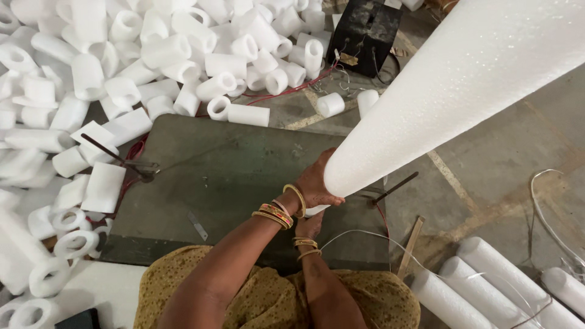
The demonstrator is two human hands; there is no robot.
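Both hands, left (317, 186) and right (309, 226), grip the long foam tube (439, 91) over the worktop (231, 176). Many cut pieces (152, 55) lie piled; whole tubes (487, 274) wait uncut.

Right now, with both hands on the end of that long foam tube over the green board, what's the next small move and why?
Probably ease the long foam tube a little further across the green board. Both the left hand and the right hand grip its near end, and the short cut foam pieces piled beyond suggest lengths come off it.
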